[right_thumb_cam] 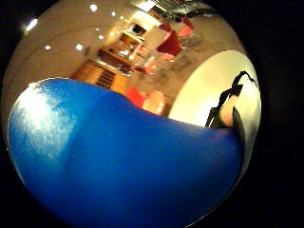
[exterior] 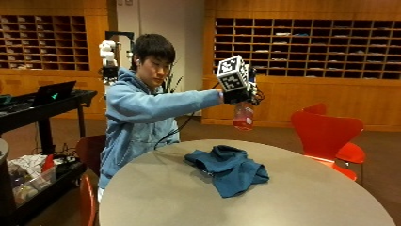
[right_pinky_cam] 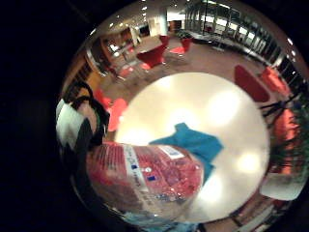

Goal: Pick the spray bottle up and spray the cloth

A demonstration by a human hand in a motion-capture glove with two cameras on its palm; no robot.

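A person holds a spray bottle (exterior: 243, 115) with red liquid up in the air in the gloved right hand (exterior: 241, 94), above the far edge of the round table (exterior: 313, 197). A crumpled blue cloth (exterior: 228, 168) lies on the table below and nearer than the bottle. In the little finger side palm view the bottle's red body (right_pinky_cam: 154, 176) fills the space close to the palm, with the cloth (right_pinky_cam: 195, 145) on the table beyond it. The bottle's blue spray head (right_thumb_cam: 123, 161) fills the thumb side palm view. The fingers curl round the bottle's neck.
An orange chair (exterior: 325, 134) stands at the table's right side. A black cart (exterior: 44, 108) with a laptop is at the left. A chair back (exterior: 88, 200) sits at the near left of the table. Wooden shelves line the back wall.
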